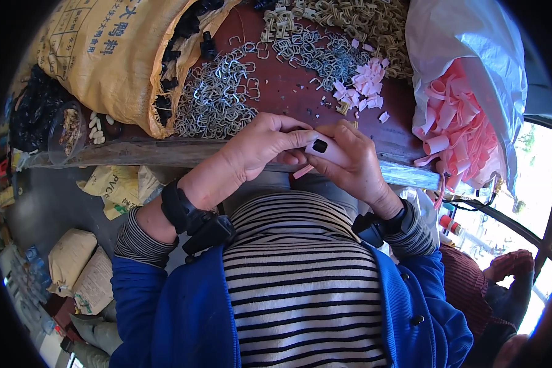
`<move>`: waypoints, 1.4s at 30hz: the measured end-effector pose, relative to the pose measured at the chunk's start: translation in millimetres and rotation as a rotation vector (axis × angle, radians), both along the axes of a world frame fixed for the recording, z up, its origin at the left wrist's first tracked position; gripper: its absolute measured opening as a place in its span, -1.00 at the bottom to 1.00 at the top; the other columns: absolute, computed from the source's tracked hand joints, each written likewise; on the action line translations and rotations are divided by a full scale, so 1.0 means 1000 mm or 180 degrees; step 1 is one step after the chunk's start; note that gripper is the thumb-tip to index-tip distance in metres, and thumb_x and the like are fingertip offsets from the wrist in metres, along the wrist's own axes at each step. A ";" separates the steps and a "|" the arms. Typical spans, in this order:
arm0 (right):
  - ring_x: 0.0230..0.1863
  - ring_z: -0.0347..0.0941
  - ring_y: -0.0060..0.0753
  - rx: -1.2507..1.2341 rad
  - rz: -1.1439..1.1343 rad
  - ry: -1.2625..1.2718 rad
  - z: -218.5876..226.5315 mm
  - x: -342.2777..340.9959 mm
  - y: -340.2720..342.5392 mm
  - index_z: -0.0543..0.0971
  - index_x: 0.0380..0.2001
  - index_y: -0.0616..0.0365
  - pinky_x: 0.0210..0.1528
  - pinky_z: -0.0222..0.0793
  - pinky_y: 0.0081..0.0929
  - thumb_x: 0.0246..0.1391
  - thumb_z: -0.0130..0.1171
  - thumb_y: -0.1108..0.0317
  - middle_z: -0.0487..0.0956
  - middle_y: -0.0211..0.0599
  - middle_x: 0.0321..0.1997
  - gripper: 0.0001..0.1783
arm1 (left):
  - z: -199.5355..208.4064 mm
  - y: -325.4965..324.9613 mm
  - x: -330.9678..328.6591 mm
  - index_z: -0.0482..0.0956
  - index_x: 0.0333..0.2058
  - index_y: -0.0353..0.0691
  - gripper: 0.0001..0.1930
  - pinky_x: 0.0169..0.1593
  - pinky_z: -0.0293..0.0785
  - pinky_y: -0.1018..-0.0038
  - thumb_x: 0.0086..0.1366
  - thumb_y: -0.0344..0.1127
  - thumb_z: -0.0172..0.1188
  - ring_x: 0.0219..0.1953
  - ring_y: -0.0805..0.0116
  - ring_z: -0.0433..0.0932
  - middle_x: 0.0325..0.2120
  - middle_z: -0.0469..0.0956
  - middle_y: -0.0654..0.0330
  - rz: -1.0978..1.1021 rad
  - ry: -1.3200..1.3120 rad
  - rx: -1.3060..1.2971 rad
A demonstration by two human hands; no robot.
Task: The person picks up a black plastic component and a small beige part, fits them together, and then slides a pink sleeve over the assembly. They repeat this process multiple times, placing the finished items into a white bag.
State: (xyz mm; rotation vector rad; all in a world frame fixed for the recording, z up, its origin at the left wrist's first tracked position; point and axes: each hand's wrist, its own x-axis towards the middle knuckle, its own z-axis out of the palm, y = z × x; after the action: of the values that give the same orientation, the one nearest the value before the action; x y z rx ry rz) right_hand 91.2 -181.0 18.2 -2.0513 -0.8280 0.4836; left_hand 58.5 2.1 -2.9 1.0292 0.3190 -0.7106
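Note:
Both my hands are together just over the table's near edge, closed on a pale pink strap (332, 153). A small black square piece (319, 145) sits on the strap's pale surface. My left hand (265, 144) pinches the strap beside the black piece with thumb and fingers. Wrapped around the strap's other side is my right hand (354, 156), its thumb lying along the pink surface. A pink strap end (303, 172) hangs below my fingers. The fingers hide much of the strap, so how the black piece is fixed to it cannot be seen.
Bent metal wire loops (218, 95) are heaped left of my hands. Behind lie small pink pieces (368, 80) and beige clips (374, 24). A yellow sack (110, 61) of black parts stands left, a white bag (466, 43) of pink straps right. Another person (472, 282) is at right.

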 end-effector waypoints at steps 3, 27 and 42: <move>-0.27 0.38 -0.25 0.0037 -0.0096 0.0084 0.000 0.001 0.000 0.38 -0.23 0.23 -0.24 0.31 -0.45 -0.32 0.24 0.41 0.38 -0.21 -0.32 -0.53 | 0.004 -0.004 0.000 0.42 -0.23 -0.34 -0.71 -0.41 0.41 0.72 0.09 -0.29 0.09 -0.48 0.57 0.44 -0.48 0.47 0.24 -0.0041 -0.0157 0.0197; -0.32 0.33 -0.21 0.0916 0.0494 -0.1368 -0.007 0.019 -0.002 0.34 -0.28 0.43 -0.24 0.26 -0.42 -0.23 0.07 0.23 0.39 -0.01 -0.30 -0.52 | -0.005 -0.028 0.002 0.44 -0.30 -0.28 -0.74 -0.27 0.41 0.67 -0.04 -0.45 0.19 -0.38 0.56 0.45 -0.45 0.47 0.30 0.0495 -0.0154 -0.0807; -0.45 0.30 -0.30 0.1152 0.0444 -0.0942 -0.011 0.021 -0.008 0.35 -0.35 0.33 -0.35 0.23 -0.51 -0.24 0.10 0.18 0.40 -0.15 -0.41 -0.56 | 0.000 -0.035 0.004 0.40 -0.30 -0.24 -0.73 -0.28 0.39 0.65 -0.03 -0.38 0.20 -0.35 0.56 0.42 -0.43 0.43 0.32 0.0350 -0.0100 -0.0855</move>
State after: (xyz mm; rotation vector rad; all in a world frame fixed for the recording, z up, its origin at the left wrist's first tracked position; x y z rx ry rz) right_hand 111.7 -188.8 6.9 -1.7559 -1.1495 0.0908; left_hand 62.2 -32.8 -2.5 0.7612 0.2432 -0.6185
